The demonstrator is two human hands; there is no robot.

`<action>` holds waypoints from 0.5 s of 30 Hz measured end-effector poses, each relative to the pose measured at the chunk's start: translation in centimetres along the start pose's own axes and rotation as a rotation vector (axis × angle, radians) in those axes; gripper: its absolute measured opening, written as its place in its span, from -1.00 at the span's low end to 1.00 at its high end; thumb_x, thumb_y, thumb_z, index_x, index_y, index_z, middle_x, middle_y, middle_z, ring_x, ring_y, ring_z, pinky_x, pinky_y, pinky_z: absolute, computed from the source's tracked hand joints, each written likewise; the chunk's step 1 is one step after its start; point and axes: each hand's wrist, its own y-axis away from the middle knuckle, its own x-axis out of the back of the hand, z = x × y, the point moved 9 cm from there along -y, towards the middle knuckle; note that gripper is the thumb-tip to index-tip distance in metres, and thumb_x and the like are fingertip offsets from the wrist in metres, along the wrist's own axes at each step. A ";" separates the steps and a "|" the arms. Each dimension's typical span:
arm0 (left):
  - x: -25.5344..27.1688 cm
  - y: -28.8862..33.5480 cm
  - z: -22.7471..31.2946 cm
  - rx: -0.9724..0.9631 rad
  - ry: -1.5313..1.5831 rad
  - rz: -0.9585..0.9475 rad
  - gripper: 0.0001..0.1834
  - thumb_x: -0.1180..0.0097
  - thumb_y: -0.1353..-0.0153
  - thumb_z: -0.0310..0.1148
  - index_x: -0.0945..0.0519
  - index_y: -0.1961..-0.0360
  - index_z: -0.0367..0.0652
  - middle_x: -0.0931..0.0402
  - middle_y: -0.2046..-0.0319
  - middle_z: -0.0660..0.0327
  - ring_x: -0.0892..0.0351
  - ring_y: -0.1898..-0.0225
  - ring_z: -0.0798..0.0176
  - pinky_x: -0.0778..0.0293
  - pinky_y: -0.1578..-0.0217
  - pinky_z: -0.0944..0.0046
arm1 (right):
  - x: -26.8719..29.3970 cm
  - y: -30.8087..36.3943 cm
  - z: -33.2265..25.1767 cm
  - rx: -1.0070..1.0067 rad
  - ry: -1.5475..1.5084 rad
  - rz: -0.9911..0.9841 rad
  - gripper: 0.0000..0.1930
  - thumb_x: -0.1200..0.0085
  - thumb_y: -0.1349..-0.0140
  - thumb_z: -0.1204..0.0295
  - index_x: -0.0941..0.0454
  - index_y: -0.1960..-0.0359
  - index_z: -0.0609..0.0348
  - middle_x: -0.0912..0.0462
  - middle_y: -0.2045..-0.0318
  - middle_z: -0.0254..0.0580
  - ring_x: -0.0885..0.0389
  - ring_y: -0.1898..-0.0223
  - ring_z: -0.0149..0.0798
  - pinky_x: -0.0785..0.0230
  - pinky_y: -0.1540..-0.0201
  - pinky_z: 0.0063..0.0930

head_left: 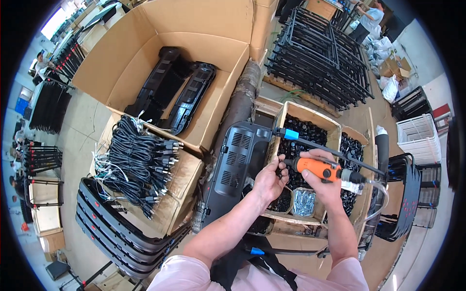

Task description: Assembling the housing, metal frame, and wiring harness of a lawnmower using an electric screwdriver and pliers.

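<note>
My right hand (321,175) is wrapped round an orange power screwdriver (315,168) with a black nose and a hose at its rear. The tool lies level, its nose pointing left. My left hand (271,182) is closed with curled fingers right at that nose; anything pinched there is too small to make out. Left of it lies a black plastic housing with vent slots (237,157). A black tube with a blue sleeve (291,134) runs from the housing's upper right across the parts bins. Below the screwdriver, a small compartment holds silver screws (304,202).
Wooden bins (335,123) hold many small black parts. Bundled black cables (138,162) lie on a carton at left, near a big open cardboard box (114,68) with black housings. Stacked black panels (116,233) stand lower left; black metal frames (320,56) are piled behind. People work farther off.
</note>
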 end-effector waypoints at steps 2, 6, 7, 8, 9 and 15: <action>-0.9 -1.4 0.5 -0.021 -0.011 -0.034 -0.70 0.06 -0.64 -0.15 -0.59 -0.08 -0.10 -0.49 0.36 0.37 -0.47 0.37 0.37 -0.48 0.31 0.36 | 0.3 -2.3 0.7 0.016 -0.063 0.026 -0.46 -0.37 -0.22 0.56 -0.47 -0.24 0.24 -0.71 -0.12 -0.05 -0.64 -0.18 -0.22 -0.45 -0.33 -0.26; -0.9 -2.2 1.5 -0.108 -0.158 0.011 -0.66 0.19 -0.67 -0.22 -0.57 -0.09 -0.20 -0.59 0.24 0.27 -0.56 0.30 0.30 -0.53 0.28 0.32 | 0.2 -7.5 1.2 0.083 -0.023 0.029 -0.49 -0.37 -0.24 0.53 -0.50 -0.22 0.23 -0.72 -0.09 -0.07 -0.66 -0.14 -0.28 -0.49 -0.28 -0.33; -0.3 -2.2 1.6 -0.113 -0.276 0.005 -0.67 0.19 -0.67 -0.23 -0.57 -0.08 -0.20 -0.59 0.24 0.26 -0.56 0.30 0.30 -0.54 0.28 0.32 | -0.2 -8.6 1.6 0.088 -0.038 0.024 -0.49 -0.37 -0.24 0.53 -0.51 -0.22 0.24 -0.72 -0.08 -0.09 -0.66 -0.13 -0.29 -0.49 -0.28 -0.35; -0.2 -2.0 1.4 -0.111 -0.392 -0.006 -0.67 0.20 -0.67 -0.25 -0.58 -0.06 -0.21 -0.59 0.24 0.26 -0.57 0.29 0.30 -0.54 0.27 0.32 | -0.3 -9.5 2.1 0.092 -0.047 0.024 -0.50 -0.37 -0.24 0.53 -0.51 -0.21 0.24 -0.72 -0.06 -0.11 -0.67 -0.12 -0.30 -0.49 -0.27 -0.36; 0.5 -1.8 1.2 -0.088 -0.381 0.028 -0.71 0.12 -0.65 -0.26 -0.61 -0.01 -0.18 -0.58 0.30 0.30 -0.55 0.35 0.36 -0.52 0.32 0.35 | -0.3 -10.3 2.7 0.088 -0.023 0.024 -0.52 -0.37 -0.23 0.53 -0.53 -0.19 0.24 -0.73 -0.04 -0.16 -0.67 -0.09 -0.33 -0.50 -0.24 -0.38; 3.4 -2.2 2.7 -0.151 -0.595 0.060 -0.76 -0.01 -0.62 -0.23 -0.65 0.03 -0.12 -0.56 0.40 0.41 -0.50 0.46 0.49 -0.42 0.46 0.43 | -2.1 -12.4 3.9 0.079 0.016 -0.022 -0.55 -0.38 -0.22 0.50 -0.57 -0.14 0.22 -0.74 0.00 -0.22 -0.67 -0.02 -0.39 -0.51 -0.18 -0.42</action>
